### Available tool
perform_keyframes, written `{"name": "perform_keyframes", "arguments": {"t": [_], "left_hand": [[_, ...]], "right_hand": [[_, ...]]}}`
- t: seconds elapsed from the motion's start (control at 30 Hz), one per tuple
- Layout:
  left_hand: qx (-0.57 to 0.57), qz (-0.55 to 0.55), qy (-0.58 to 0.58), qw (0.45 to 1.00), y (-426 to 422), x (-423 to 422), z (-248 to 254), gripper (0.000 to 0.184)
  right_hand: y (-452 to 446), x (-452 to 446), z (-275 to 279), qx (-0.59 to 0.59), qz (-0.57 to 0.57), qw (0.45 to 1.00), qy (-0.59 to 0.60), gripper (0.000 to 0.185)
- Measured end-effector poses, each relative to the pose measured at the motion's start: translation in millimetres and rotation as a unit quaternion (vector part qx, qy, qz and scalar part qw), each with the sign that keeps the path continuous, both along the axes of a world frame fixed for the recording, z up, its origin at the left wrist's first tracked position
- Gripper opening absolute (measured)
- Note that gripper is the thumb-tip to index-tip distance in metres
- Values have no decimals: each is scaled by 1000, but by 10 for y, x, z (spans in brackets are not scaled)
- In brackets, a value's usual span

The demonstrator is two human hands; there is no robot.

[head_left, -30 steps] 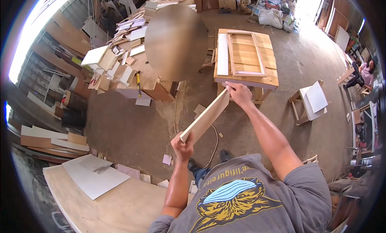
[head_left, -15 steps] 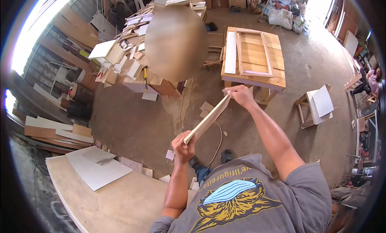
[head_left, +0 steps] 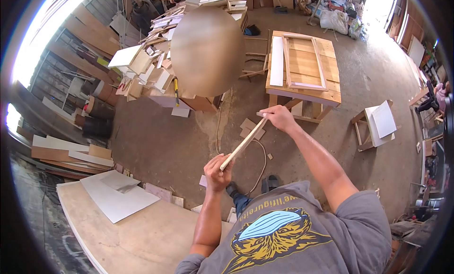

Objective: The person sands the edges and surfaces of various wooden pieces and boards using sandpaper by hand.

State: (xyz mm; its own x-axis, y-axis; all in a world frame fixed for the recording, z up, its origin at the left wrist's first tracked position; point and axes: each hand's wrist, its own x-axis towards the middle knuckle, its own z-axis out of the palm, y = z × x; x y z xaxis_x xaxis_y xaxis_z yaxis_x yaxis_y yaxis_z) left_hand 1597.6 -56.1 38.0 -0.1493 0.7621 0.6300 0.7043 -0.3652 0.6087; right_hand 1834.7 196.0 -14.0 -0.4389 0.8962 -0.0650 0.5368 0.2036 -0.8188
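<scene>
A narrow wooden board [head_left: 244,143] is held in the air in front of my body, its thin edge facing up at me. My left hand [head_left: 218,173] grips the lower near end, with the fingers wrapped round it. At the far upper end, my right hand [head_left: 280,118] pinches the board. Beyond my right hand stands a wooden table [head_left: 333,70], bearing a rectangular wooden frame [head_left: 323,70] and a white strip [head_left: 277,61].
A cluttered workbench [head_left: 201,103] with a yellow tape or tool [head_left: 177,92] is at the upper left. A stool [head_left: 361,127] holds white panels [head_left: 383,120]. A large sheet [head_left: 142,231] lies lower left. A seated person [head_left: 440,94] is far right. A hose [head_left: 263,169] crosses the floor.
The board has turned from showing its broad face to showing mostly its thin edge. Both hands stay on it. The surroundings have shifted slightly rightward in the view.
</scene>
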Motion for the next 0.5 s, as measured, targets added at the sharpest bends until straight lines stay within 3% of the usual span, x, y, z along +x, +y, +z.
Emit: {"name": "perform_keyframes", "arguments": {"t": [0.2,0.23,0.33,0.4,0.43,0.5], "left_hand": [[-8,-12,3,1000,12,-95,1,11],[2,-11,8,1000,32,-117,-52,11],[3,1,10,1000,57,-159,-84,13],[-6,2,2,1000,42,-174,-55,13],[-5,-1,7,1000,24,-170,-53,13],[5,-5,19,1000,45,-182,-39,13]], "right_hand": [[228,-3,-260,11,-42,997,-66,32],[36,-81,111,-28,-38,998,-43,29],[2,-195,-25,-34,31,999,22,29],[176,-157,-102,-2,6,1000,10,32],[216,-118,-33,-12,-40,998,-50,32],[209,-216,-48,2,-15,999,-38,32]]}}
